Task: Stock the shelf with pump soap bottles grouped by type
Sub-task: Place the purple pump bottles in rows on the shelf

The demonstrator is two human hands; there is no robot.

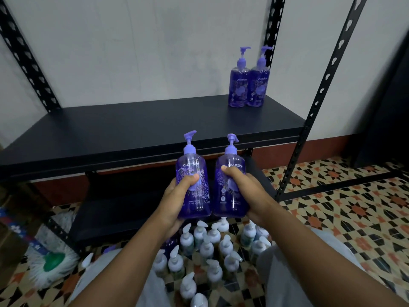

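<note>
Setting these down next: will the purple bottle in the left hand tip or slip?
The purple bottle looks nearly full, so probably heavy for its size. Its glossy wall may be slippery, though the left hand grips it. Its broad base should stand steadily, like the two shelf bottles.

wall (132, 52): plain off-white | skirting (327, 147): red-brown | floor (365, 209): black, orange, cream patterned tiles

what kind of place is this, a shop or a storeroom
Probably a storeroom or shop back room being stocked. A black slotted-steel shelf holds only two purple pump bottles, many white-pump bottles stand on the patterned tile floor, and a mop lies beside the rack.
</note>
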